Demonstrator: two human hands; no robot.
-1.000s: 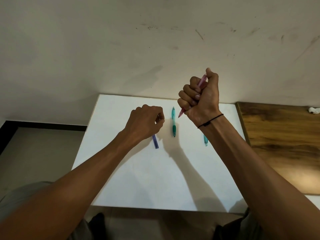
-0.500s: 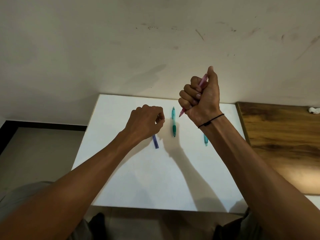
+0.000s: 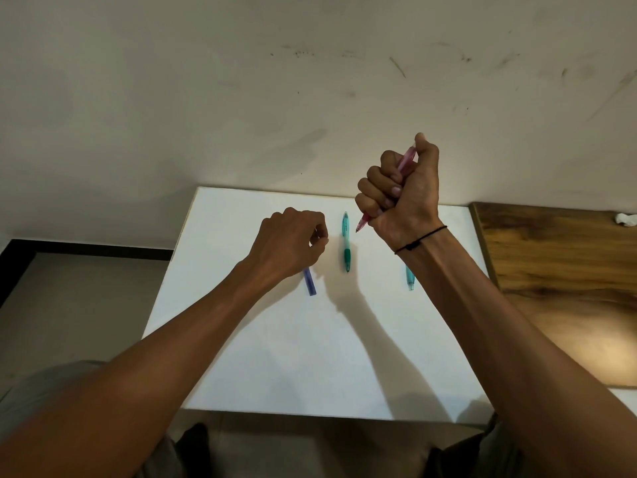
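The right hand [image 3: 403, 198] is raised above the far edge of the white worktop [image 3: 310, 357] and grips the pink pen [image 3: 407, 159] in a closed fist. Its fingers [image 3: 377, 181] wrap the barrel, the thumb [image 3: 425, 146] sits over the top end, and the tip points down and to the left below the fist. This reads as a thumb press on the pen's push button, though the button itself is hidden. To do the press well, keep the fist firm so the barrel cannot slide, push the thumb straight along the pen's axis, and hold the tip clear of the worktop. Release fully before checking whether the tip is out. The left hand [image 3: 289, 246] rests on the worktop with its fingers curled tightly over the far part of the blue pen [image 3: 310, 282]. They appear to pinch it, but the back of the hand hides the contact. The near end of this pen lies flat on the worktop. Keep that hand in place so the pen does not roll. A green pen [image 3: 345, 244] lies just right of the left hand, apart from it. A teal pen [image 3: 409, 279] lies partly hidden behind the right forearm. Avoid sweeping either one when lowering the right arm.
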